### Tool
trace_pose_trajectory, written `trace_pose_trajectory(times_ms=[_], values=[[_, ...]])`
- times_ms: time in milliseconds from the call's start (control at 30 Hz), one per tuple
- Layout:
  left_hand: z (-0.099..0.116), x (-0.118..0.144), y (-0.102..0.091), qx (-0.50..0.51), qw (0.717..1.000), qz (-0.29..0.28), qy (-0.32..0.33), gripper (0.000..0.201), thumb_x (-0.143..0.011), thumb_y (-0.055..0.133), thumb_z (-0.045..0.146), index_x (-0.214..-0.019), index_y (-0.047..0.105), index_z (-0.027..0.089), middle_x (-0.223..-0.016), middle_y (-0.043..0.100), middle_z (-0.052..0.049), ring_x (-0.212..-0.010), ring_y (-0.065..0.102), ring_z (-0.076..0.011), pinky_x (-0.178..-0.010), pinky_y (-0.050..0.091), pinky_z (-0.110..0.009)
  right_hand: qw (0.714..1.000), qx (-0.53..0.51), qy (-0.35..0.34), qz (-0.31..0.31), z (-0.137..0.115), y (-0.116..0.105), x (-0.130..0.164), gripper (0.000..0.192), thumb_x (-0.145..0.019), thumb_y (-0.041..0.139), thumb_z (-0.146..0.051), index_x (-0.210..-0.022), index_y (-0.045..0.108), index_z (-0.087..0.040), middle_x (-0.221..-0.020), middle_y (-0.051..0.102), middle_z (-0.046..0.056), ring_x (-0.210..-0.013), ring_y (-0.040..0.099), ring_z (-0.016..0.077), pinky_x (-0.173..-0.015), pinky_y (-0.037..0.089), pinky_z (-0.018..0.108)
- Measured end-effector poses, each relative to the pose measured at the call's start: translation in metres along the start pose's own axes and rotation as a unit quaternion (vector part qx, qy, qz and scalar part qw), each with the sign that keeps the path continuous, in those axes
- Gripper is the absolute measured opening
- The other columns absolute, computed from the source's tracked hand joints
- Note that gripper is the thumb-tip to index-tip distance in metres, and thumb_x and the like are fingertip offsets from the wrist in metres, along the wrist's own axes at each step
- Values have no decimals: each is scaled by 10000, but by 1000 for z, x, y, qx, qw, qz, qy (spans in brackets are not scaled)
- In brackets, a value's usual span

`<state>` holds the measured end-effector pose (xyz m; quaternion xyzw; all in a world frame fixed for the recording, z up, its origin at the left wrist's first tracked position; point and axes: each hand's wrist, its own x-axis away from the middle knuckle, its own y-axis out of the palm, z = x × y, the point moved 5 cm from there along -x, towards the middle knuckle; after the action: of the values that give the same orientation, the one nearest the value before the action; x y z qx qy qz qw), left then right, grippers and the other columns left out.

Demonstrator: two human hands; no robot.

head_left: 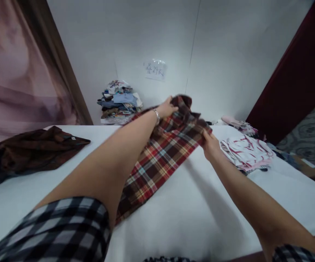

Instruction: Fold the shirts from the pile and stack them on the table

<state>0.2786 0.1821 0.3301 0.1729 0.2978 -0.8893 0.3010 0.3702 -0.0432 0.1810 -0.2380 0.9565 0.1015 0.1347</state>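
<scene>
A red, brown and cream plaid shirt (157,160) stretches diagonally over the white table, its collar end lifted at the far side. My left hand (167,108) is closed on the shirt near the collar, and a bracelet circles that wrist. Farther right, my right hand (209,143) pinches the shirt's right edge. Part of the cloth lies hidden behind my left forearm. The shirt's lower end reaches down toward my left sleeve.
On the white table (173,214), a dark brown garment (43,149) lies at left and white-and-red folded clothes (247,151) at right. A tall clothes stack (120,102) stands by the back wall. A paper sign (155,70) hangs above.
</scene>
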Motion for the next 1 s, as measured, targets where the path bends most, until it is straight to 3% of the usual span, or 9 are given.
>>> trace_pose_trajectory(times_ms=[67, 133, 267, 333, 433, 600, 800, 900, 1000], values=[[-25, 37, 42, -46, 992, -100, -60, 656, -807, 690, 247, -1402, 461, 90, -1008, 742, -112, -883, 680, -206, -889, 500, -342, 997, 47, 65, 14, 46, -56, 26, 392, -714, 696, -542, -923, 666, -211, -826, 732, 82, -759, 698, 241, -622, 586, 374], [-50, 86, 63, -97, 973, -186, -97, 581, -828, 648, 347, -1363, 536, 151, -1087, 737, -109, -931, 688, -235, -869, 508, -334, 974, 122, 187, 24, 86, -106, 56, 282, -618, 757, -427, -794, 663, -228, -768, 730, 90, -674, 690, 248, -546, 557, 361], [-90, 191, 51, -227, 935, -253, -105, 296, -875, 539, 388, -1047, 725, 234, -1114, 737, -75, -1035, 671, -255, -916, 492, -337, 962, 161, 212, 56, 108, -157, 83, 259, -615, 716, -382, -818, 696, -223, -928, 750, 146, -724, 699, 265, -571, 553, 381], [-104, 235, 38, -287, 916, -255, -112, 285, -877, 531, 362, -1054, 715, 235, -1133, 727, -85, -1061, 661, -261, -943, 480, -352, 968, 192, 161, 22, 104, -148, 76, 292, -649, 674, -428, -843, 707, -213, -921, 749, 135, -763, 698, 268, -604, 558, 390], [-111, 284, 21, -355, 897, -227, -134, 299, -862, 548, 331, -1093, 693, 209, -1183, 699, -130, -1125, 626, -291, -976, 466, -397, 963, 251, 56, -75, 96, -102, 63, 305, -714, 622, -427, -890, 731, -203, -952, 748, 115, -880, 694, 279, -751, 573, 447], [-99, 327, 6, -429, 868, -177, -174, 275, -834, 586, 330, -1056, 689, 206, -1122, 688, -137, -1098, 612, -305, -923, 483, -421, 893, 342, -75, -282, 105, -8, 66, 500, -707, 524, -112, -1161, 714, -200, -1279, 664, 100, -1234, 579, 260, -1121, 399, 474], [-96, 325, -6, -473, 853, -141, -168, 290, -891, 535, 325, -1107, 669, 186, -1269, 630, -147, -1190, 567, -303, -985, 447, -426, 844, 437, -71, -304, 126, 34, 54, 630, -774, 486, -60, -1376, 573, -222, -1461, 526, 77, -1404, 411, 245, -1182, 316, 461], [-107, 312, -14, -483, 848, -117, -184, 338, -896, 533, 301, -1197, 635, 186, -1357, 592, -162, -1258, 528, -328, -1016, 415, -474, 824, 477, -53, -302, 130, 38, 55, 510, -822, 523, -100, -1301, 637, -235, -1445, 542, 96, -1376, 448, 275, -1161, 330, 485], [-122, 304, -18, -481, 841, -117, -218, 300, -886, 543, 288, -1139, 655, 170, -1215, 672, -172, -1161, 589, -334, -965, 436, -485, 813, 488, -56, -314, 132, 34, 71, 420, -863, 535, -148, -1256, 671, -207, -1455, 525, 132, -1380, 443, 301, -1160, 316, 515]])
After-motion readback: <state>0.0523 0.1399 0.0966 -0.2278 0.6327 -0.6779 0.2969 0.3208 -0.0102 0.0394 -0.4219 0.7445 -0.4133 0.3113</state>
